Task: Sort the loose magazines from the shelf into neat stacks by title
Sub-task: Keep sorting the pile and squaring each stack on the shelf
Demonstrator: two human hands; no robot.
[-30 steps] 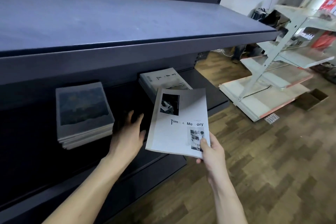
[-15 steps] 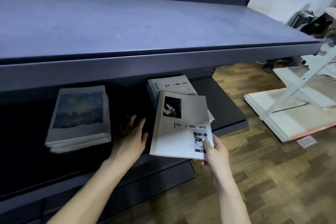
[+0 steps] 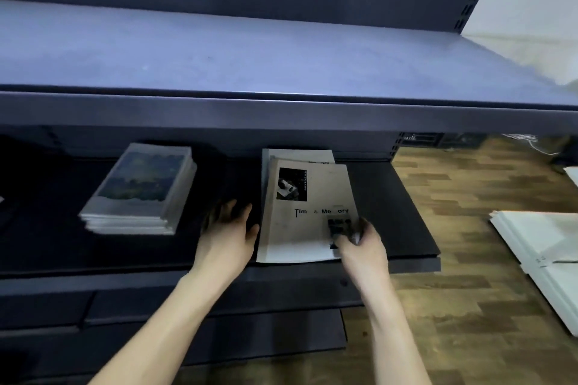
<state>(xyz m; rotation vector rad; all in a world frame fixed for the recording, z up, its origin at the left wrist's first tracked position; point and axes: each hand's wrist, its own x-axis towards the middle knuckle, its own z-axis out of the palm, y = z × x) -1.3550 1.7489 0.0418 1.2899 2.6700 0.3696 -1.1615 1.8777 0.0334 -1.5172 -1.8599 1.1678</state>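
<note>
Left stack point(image 3: 139, 189): magazines with a dark landscape cover, piled on the dark lower shelf point(image 3: 394, 212).
Left hand point(image 3: 228, 236): fingers loosely spread, resting on the shelf between the two stacks, beside the white magazine's left edge.
White magazine point(image 3: 308, 216): titled "Tim & Me ory", lying askew atop the right stack point(image 3: 297, 155).
Right hand point(image 3: 359, 244): pinching its lower right corner.
Far right: white panels point(image 3: 541, 247) on wood floor.

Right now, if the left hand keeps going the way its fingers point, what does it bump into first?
Probably nothing soon: the left hand points into the dark gap between the two stacks, toward the shelf's back panel. Depth there is unclear.
</note>
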